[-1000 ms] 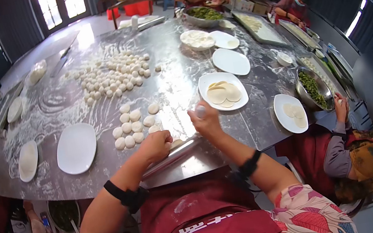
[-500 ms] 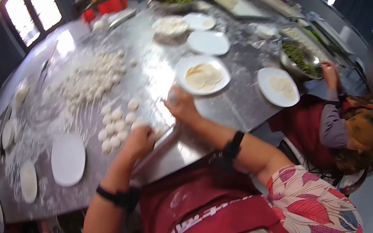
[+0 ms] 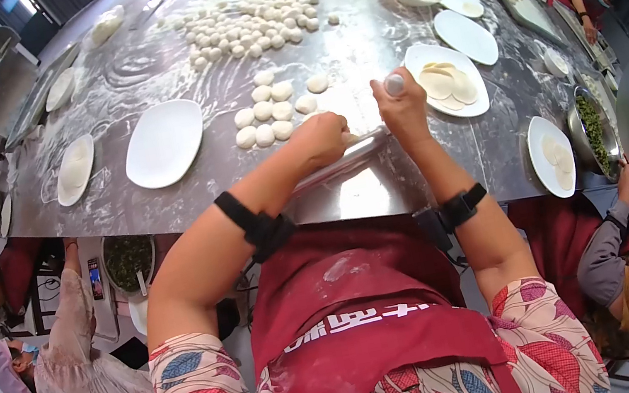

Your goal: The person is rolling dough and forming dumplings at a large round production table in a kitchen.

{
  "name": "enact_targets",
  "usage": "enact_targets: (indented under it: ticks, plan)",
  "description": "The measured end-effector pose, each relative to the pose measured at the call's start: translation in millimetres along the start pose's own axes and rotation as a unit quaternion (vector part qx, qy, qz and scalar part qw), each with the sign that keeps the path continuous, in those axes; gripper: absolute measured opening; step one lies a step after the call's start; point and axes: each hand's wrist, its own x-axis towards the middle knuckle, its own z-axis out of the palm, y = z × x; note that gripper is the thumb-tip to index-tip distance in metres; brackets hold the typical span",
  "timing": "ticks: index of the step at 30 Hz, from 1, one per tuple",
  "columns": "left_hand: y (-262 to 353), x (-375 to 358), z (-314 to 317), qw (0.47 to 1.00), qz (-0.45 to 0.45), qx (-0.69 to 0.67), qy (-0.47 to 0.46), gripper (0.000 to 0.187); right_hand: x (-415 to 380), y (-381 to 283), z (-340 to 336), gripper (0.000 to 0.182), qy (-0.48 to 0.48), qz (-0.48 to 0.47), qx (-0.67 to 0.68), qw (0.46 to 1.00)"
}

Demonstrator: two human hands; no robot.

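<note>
My right hand (image 3: 404, 105) is closed around a rolling pin (image 3: 394, 85), whose rounded end pokes out of the fist. Just left of it, my left hand (image 3: 323, 138) has its fingers curled down at a pale piece of dough (image 3: 351, 138), mostly hidden. Both hands are over a metal-edged board (image 3: 346, 160) at the near table edge. Small flattened dough rounds (image 3: 263, 110) sit in rows beyond my left hand. Past my right hand, a white plate (image 3: 475, 102) holds several thin round wrappers (image 3: 446, 85).
A large heap of dough pieces (image 3: 250, 24) lies on the floured steel table (image 3: 119, 88). White plates flank me, one bare (image 3: 164, 143). A bowl of green filling (image 3: 594, 134) is at right, near a co-worker's hand (image 3: 628, 183). Another person (image 3: 81, 376) sits at left.
My view has swung left and down, so the table scene shifts right and up in the picture. Both hands stay over the board, the right still gripping the rolling pin.
</note>
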Motion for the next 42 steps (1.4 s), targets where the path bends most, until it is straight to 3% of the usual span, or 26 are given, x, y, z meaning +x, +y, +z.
enact_targets:
  ticks: [3,4,6,7,8,9,12,14,17,18,21,22,25,27,29,32,38,41,42]
  plan:
    - [7.3,-0.6,-7.5,0.998,0.008,0.001,-0.058,0.023,-13.1,4.2,-10.5,0.022,0.006,0.015,0.015,1.0]
    - [-2.6,0.8,0.0,0.997,0.055,0.033,-0.046,0.021,-27.7,0.3,-25.6,0.02,0.003,0.004,0.034,0.999]
    - [-7.2,-5.9,3.5,0.997,0.0,-0.064,-0.05,0.022,-62.4,-11.0,-52.7,0.019,0.002,0.056,0.033,0.998]
    - [-8.1,-9.7,3.9,0.992,-0.029,-0.11,-0.052,0.023,-76.3,-25.5,-61.4,0.02,-0.009,0.128,0.082,0.988]
    - [-4.9,-14.7,1.1,0.979,-0.065,-0.165,-0.099,0.024,-75.2,-29.5,-61.0,0.02,-0.009,0.125,0.077,0.989]
    - [-4.5,-17.8,4.2,0.984,-0.039,-0.149,-0.084,0.023,-77.2,-30.4,-61.5,0.02,-0.005,0.125,0.073,0.989]
    - [0.5,-16.4,9.0,0.996,0.014,-0.083,-0.029,0.02,-35.9,0.4,-27.3,0.018,0.031,-0.016,0.006,0.999]
    - [1.4,-5.5,14.7,0.999,0.006,-0.032,0.025,0.019,-11.6,-7.4,-8.8,0.023,0.018,0.002,-0.014,1.0]
    - [11.1,0.1,1.5,0.997,-0.015,-0.063,-0.051,0.021,-13.3,-8.2,-11.4,0.024,0.01,0.014,-0.01,1.0]
    - [7.2,1.7,4.3,0.999,0.006,-0.022,-0.044,0.018,-24.2,-2.5,-18.6,0.024,0.02,0.014,0.007,1.0]
    - [-5.3,0.6,7.9,0.996,0.004,-0.083,-0.037,0.014,-66.5,-8.0,-51.6,0.022,0.015,0.04,0.036,0.998]
    - [-7.0,-3.5,6.5,0.993,0.003,-0.11,-0.046,0.011,-75.7,-25.0,-60.3,0.019,-0.012,0.118,0.109,0.987]
    - [-4.3,-9.3,5.6,0.99,0.024,-0.118,-0.072,0.015,-55.5,-12.9,-44.1,0.02,0.006,0.081,0.053,0.995]
    - [2.0,-5.3,5.2,0.995,0.005,-0.088,-0.047,0.017,-25.7,-5.5,-19.5,0.022,0.036,-0.031,0.011,0.999]
    - [6.7,-0.1,4.5,0.997,-0.005,-0.07,-0.042,0.018,-6.8,0.2,-5.8,0.022,-0.02,0.031,0.005,0.999]
    - [9.2,1.7,1.9,0.995,0.02,-0.058,-0.074,0.016,-20.4,6.3,-16.2,0.021,0.014,-0.019,0.0,1.0]
    - [-10.1,-6.2,8.0,0.991,0.008,-0.103,-0.081,0.016,-75.2,-24.2,-61.6,0.021,-0.015,0.144,0.09,0.985]
    - [-1.5,-8.4,6.9,0.996,0.02,-0.058,-0.059,0.018,-32.9,-0.2,-25.2,0.022,0.025,0.004,0.024,0.999]
    - [3.2,-7.9,5.4,0.998,0.025,-0.035,-0.041,0.018,-19.3,2.4,-14.2,0.023,0.018,0.005,0.026,0.999]
